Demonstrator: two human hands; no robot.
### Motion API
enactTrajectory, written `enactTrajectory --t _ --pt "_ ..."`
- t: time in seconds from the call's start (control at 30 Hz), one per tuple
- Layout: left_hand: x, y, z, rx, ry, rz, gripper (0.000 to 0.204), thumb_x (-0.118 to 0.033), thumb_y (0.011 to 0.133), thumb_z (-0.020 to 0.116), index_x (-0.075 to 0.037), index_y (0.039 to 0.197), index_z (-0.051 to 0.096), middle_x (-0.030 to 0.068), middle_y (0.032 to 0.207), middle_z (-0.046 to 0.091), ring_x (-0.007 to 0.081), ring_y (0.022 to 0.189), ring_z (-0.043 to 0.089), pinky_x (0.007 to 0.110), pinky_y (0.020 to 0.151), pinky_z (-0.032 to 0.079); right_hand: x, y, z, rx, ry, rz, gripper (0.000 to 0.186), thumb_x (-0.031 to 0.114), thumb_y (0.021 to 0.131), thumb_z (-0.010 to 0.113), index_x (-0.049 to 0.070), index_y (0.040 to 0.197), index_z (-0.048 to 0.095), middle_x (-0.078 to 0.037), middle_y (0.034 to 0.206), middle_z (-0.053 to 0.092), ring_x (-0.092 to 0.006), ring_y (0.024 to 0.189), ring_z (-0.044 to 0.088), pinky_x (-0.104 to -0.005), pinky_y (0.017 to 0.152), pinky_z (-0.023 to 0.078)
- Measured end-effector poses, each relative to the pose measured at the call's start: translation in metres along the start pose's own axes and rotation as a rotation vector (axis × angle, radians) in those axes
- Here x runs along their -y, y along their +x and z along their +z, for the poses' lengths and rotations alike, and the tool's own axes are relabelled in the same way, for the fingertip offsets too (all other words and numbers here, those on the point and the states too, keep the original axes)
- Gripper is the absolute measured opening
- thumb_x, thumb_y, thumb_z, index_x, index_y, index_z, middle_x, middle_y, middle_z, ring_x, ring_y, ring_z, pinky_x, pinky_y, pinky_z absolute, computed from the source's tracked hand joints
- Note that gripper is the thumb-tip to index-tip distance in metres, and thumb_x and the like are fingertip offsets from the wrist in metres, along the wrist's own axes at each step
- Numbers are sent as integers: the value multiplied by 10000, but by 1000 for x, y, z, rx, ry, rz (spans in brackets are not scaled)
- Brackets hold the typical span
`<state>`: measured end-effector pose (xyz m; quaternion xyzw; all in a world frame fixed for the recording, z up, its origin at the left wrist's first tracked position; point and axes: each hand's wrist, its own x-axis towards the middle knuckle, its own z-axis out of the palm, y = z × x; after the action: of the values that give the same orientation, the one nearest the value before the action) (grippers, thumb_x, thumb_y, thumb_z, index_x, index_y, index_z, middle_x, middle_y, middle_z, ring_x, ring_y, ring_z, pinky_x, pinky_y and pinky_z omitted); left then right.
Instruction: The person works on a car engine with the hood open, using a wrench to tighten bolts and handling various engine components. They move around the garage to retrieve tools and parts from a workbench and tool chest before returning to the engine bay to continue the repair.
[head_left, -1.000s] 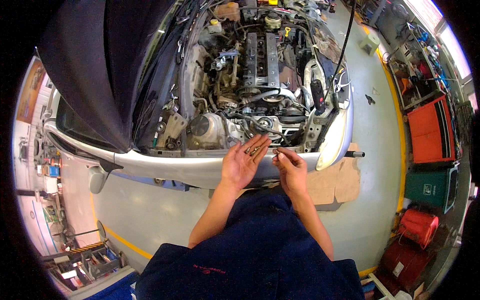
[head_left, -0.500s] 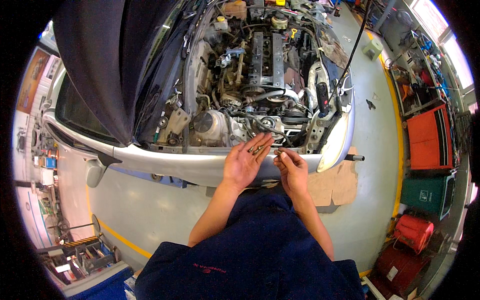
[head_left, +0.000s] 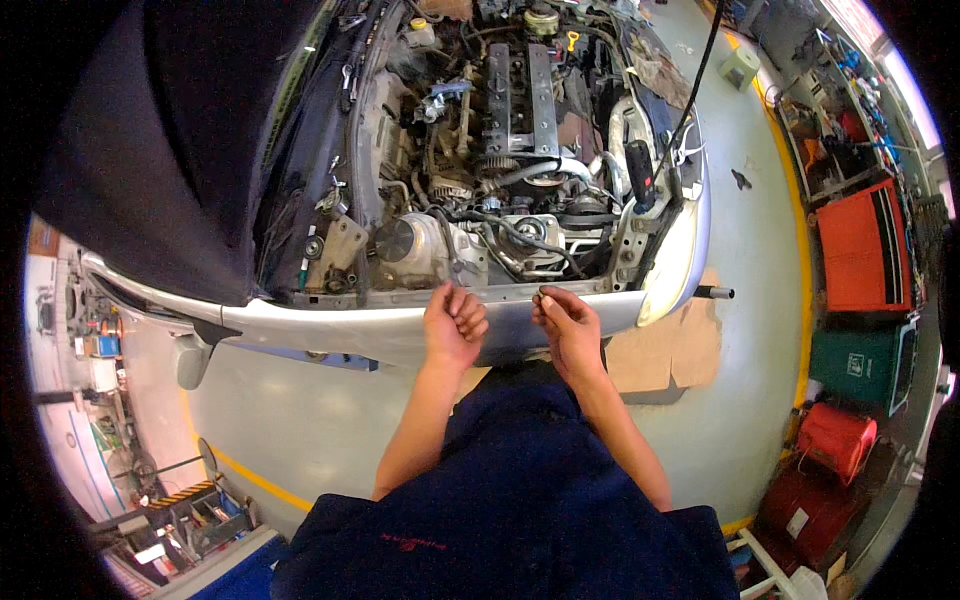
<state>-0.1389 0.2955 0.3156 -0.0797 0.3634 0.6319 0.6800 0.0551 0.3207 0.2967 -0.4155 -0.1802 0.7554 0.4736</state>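
Over the car's silver fender [head_left: 370,328] my left hand [head_left: 455,328] is closed, its fingers curled in toward the palm. The small bolts seen on its fingers half a second ago are hidden inside. A short way to the right, my right hand [head_left: 572,332] pinches a small dark bolt [head_left: 541,293] between thumb and fingers; its details are too small to make out. Both hands are apart, just on my side of the open engine bay. Beyond them lie a black hose [head_left: 545,243] and the long grey engine cover [head_left: 541,105].
The raised hood [head_left: 190,130] fills the upper left. On the right, a dark cable [head_left: 697,90] hangs near the headlight [head_left: 668,265]. Cardboard [head_left: 665,350] lies on the floor. A red cabinet [head_left: 862,250], a green bin [head_left: 850,365] and a tool cart [head_left: 185,530] stand around.
My left hand was open, palm up, with small bolts lying on its fingers; those fingers have now curled closed. My right hand keeps its pinch. The view has shifted slightly.
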Motion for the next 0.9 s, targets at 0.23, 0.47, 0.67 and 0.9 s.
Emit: enactTrajectory --t 0.23,0.47,0.67,0.9 --pt "-20 58 -52 -218 1358 804 474 -334 992 564 -27 633 518 81 537 461 208 485 391 356 501 284 -2 43 -15 -86 63 -71 239 26 925 657 -70 1140 611 -131 1018 672 -194 885 656 -299 842 530" --pt "-19 80 -55 -195 1875 902 435 -338 955 610 7 698 542 171 575 474 335 521 422 408 549 362 -6 154 -39 -261 311 -101 311 -25 883 682 -104 1174 605 -142 1019 682 -197 901 679 -258 816 547" --pt "-12 84 -64 -204 1956 1071 383 -266 941 621 -20 673 501 122 569 454 283 522 441 381 522 352 -26 243 -51 -335 410 -93 269 -59 852 671 -107 1116 645 -137 953 693 -192 801 691 -256 712 558" --pt "-11 82 -62 -270 2008 1129 392 -210 915 631 -24 637 426 135 559 428 315 514 436 402 513 353 -22 216 -57 -187 404 -30 221 12 904 666 -73 1107 648 -103 913 690 -176 794 669 -235 693 535"
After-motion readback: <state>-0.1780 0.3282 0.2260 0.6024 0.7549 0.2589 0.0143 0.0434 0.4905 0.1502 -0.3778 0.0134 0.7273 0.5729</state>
